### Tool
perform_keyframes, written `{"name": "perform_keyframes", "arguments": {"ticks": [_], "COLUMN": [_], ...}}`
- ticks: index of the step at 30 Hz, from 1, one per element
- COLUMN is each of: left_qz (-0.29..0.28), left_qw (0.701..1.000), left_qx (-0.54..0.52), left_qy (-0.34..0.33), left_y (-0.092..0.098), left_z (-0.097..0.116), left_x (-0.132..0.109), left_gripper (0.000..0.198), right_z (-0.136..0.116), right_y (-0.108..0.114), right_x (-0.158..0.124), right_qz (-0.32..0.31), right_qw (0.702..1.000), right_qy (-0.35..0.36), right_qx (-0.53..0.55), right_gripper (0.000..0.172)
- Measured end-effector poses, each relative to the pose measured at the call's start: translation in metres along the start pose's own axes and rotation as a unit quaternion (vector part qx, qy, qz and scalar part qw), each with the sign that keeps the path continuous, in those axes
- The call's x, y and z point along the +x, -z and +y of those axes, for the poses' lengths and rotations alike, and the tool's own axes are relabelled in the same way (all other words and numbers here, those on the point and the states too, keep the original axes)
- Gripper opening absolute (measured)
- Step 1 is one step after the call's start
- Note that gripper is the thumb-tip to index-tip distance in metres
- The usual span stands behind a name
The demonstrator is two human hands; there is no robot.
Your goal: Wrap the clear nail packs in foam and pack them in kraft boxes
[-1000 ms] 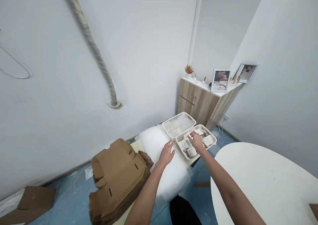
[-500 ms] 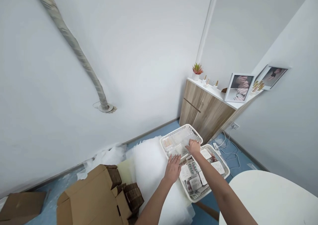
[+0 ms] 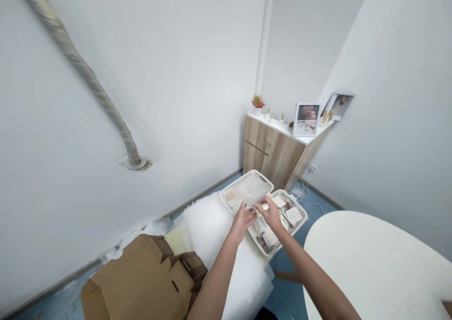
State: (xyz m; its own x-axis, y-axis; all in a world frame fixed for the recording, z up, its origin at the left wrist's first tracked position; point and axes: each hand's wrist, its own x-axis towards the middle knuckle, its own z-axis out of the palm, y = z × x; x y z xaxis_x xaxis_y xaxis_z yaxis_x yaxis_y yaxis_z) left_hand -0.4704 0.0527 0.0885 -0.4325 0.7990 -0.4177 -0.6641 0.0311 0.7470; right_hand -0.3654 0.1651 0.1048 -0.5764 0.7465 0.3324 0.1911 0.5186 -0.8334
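My right hand [image 3: 270, 213] is closed in a pinch on a clear plastic bag [image 3: 251, 202], over the near edge of the far white basket [image 3: 223, 199]. That basket holds clear plastic packets. Just left of it, my left hand [image 3: 243, 222] is open, with fingers apart and pointing towards the bag; whether they touch it I cannot make out. Below both hands, a second white basket [image 3: 304, 217] holds several small packs with white labels, partly hidden by my right hand and arm.
A pile of white foam sheets [image 3: 205, 225] lies under and beside the baskets. Flattened cardboard boxes [image 3: 137, 277] stand at the lower left. A round white table [image 3: 370, 258] is on the right. Behind, a wooden cabinet [image 3: 275, 152] bears picture frames, small bottles and a plant.
My right hand has come up from the far basket with a clear bag pinched in it. My left hand has lifted off the basket's edge and turned. The view has shifted.
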Motion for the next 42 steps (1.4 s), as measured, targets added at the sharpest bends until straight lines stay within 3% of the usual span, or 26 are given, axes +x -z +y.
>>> {"name": "perform_keyframes", "arguments": {"ticks": [3,9,16,22,26,30,36,39,42], "left_qz": [-0.066,-0.078,-0.069,-0.073,-0.100,-0.153,-0.249,-0.251,-0.227], "left_qw": [0.994,0.994,0.995,0.992,0.989,0.982,0.960,0.957,0.959], "left_qx": [-0.089,-0.068,0.030,0.070,0.094,0.111,0.084,0.072,0.052], "left_qy": [0.019,-0.032,-0.068,-0.079,-0.052,0.002,0.097,0.125,0.163], "left_y": [-0.018,-0.024,-0.025,-0.043,-0.072,-0.114,-0.166,-0.183,-0.196], "left_z": [-0.004,-0.031,-0.054,-0.071,-0.093,-0.130,-0.189,-0.220,-0.252], "left_x": [-0.040,-0.112,-0.154,-0.173,-0.178,-0.181,-0.186,-0.182,-0.174], "left_gripper": [0.062,0.057,0.069,0.070,0.072,0.071,0.067,0.062,0.046], "right_z": [-0.025,-0.063,-0.091,-0.097,-0.085,-0.062,-0.021,0.005,0.037], "right_y": [0.012,0.039,0.055,0.069,0.099,0.149,0.235,0.271,0.297], "right_x": [-0.057,-0.142,-0.184,-0.219,-0.246,-0.273,-0.310,-0.326,-0.341], "right_qz": [0.001,-0.020,-0.043,0.016,0.068,0.136,0.130,0.152,0.193], "right_qw": [1.000,0.998,0.975,0.985,0.985,0.970,0.943,0.949,0.931], "right_qy": [0.027,-0.028,-0.114,-0.096,-0.106,-0.139,-0.208,-0.220,-0.262], "right_qx": [-0.009,0.047,0.183,0.141,0.120,0.146,0.225,0.169,0.164], "right_gripper": [0.023,0.035,0.047,0.046,0.044,0.048,0.052,0.049,0.049]}}
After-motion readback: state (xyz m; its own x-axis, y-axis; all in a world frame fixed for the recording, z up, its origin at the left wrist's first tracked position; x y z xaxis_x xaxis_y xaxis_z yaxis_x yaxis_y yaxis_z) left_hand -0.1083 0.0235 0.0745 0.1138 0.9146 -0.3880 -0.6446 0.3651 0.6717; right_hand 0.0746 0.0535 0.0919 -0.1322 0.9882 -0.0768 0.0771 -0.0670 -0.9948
